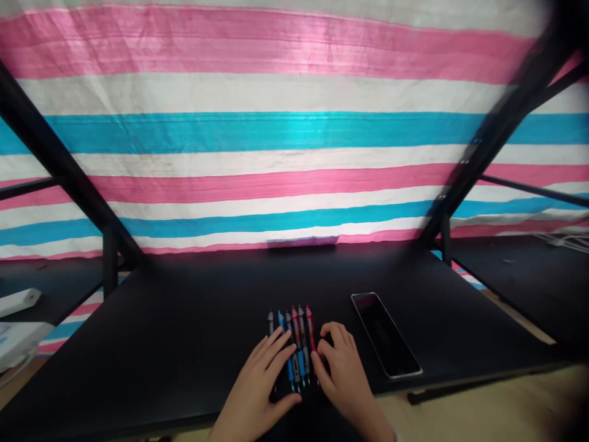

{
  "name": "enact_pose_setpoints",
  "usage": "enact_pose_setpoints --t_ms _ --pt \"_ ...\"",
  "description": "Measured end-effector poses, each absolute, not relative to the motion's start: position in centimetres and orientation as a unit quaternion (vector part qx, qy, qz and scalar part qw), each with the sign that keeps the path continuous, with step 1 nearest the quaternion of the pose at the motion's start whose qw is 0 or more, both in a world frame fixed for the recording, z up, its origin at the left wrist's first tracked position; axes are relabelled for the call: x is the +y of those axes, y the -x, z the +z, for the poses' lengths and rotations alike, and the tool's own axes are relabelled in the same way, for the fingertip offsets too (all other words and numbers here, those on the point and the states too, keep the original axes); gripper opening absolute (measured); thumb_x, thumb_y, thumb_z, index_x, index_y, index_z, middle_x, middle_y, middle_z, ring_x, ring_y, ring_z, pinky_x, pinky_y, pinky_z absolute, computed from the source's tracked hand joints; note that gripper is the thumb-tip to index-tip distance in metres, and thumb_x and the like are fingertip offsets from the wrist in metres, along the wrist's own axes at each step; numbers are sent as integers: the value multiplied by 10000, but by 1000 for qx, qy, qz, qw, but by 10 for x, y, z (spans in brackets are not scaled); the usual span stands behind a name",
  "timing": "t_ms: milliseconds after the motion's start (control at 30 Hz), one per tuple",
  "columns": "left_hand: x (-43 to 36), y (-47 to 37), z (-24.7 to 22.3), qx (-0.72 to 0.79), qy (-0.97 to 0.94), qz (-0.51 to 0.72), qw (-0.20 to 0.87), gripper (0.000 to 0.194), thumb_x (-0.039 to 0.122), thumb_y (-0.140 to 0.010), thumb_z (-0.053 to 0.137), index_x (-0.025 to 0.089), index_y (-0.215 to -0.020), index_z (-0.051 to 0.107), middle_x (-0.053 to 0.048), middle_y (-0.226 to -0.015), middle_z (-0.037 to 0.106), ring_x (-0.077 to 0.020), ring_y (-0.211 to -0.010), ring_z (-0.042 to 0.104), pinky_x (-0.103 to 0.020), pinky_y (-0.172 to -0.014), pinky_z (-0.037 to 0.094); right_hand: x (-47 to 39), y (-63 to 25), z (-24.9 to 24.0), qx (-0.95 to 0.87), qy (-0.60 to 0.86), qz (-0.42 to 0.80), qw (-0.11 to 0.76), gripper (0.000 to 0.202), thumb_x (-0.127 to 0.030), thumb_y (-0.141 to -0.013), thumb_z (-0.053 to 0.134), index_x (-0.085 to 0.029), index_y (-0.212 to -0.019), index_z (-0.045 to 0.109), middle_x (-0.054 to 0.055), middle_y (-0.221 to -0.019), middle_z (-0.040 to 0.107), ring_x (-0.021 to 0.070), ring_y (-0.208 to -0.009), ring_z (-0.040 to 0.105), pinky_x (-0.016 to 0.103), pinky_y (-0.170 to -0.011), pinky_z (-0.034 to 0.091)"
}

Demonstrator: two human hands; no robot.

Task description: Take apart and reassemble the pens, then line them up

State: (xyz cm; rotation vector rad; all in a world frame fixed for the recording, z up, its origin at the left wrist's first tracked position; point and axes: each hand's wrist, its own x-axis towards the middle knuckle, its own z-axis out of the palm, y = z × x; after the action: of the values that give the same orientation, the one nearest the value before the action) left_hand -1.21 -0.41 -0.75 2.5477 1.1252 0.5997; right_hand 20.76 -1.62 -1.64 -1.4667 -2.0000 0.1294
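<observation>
Several click pens lie side by side in a row on the black table, tips pointing away from me. Among them are a blue pen, dark grey pens and a red pen at the row's right end. My left hand rests with outstretched fingers over the left side of the row, covering part of the leftmost pens. On the other side, my right hand is loosely curled, its thumb against the red pen and its index finger apart from the thumb. Neither hand lifts a pen.
A phone with a dark screen lies right of my right hand. Black frame bars rise at both sides of the table. Behind hangs a striped sheet. White items sit at far left, cables at far right.
</observation>
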Motion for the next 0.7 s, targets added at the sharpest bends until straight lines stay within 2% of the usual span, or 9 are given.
enact_pose_setpoints --t_ms 133,300,367,467,600,700 --pt "-6 12 -7 391 -883 211 148 741 377 -835 729 313 -1497 401 -98 -1542 465 -325 -1429 391 -594 -1124 373 -15 -203 -15 -760 562 45 324 175 -76 -862 548 -207 -747 553 93 -1027 555 288 -1025 534 475 -870 465" --pt "-9 14 -5 400 -863 250 183 837 472 -789 765 326 -1514 373 -125 -1563 428 -340 -1426 391 -566 -1097 415 -16 -202 -16 -756 559 62 335 167 -99 -890 545 -206 -762 548 85 -1002 545 283 -1013 530 474 -868 456" --pt "-10 19 -1 407 -846 280 199 715 441 -864 693 332 -1503 390 -106 -1565 431 -313 -1433 387 -539 -1109 408 -17 -204 -18 -748 555 83 354 167 -118 -921 521 -205 -781 548 84 -995 538 270 -991 533 458 -860 460" --pt "-9 30 3 442 -812 334 186 469 283 -982 510 342 -1445 470 -59 -1507 517 -260 -1395 456 -495 -1111 420 -17 -209 -23 -715 556 110 411 180 -163 -978 464 -210 -825 547 82 -977 532 250 -952 540 422 -843 469" --pt "-4 49 0 453 -807 356 130 385 205 -975 490 319 -1328 594 -42 -1324 671 -241 -1265 592 -438 -1056 495 -18 -215 -30 -657 560 134 486 200 -215 -1018 425 -217 -878 567 81 -971 542 239 -941 550 388 -849 461" --pt "1 56 1 424 -841 321 97 421 134 -957 475 329 -1301 618 -35 -1290 687 -234 -1247 595 -416 -1022 522 -19 -217 -30 -616 561 166 528 241 -258 -1028 424 -211 -852 580 71 -938 557 222 -890 570 351 -802 462"
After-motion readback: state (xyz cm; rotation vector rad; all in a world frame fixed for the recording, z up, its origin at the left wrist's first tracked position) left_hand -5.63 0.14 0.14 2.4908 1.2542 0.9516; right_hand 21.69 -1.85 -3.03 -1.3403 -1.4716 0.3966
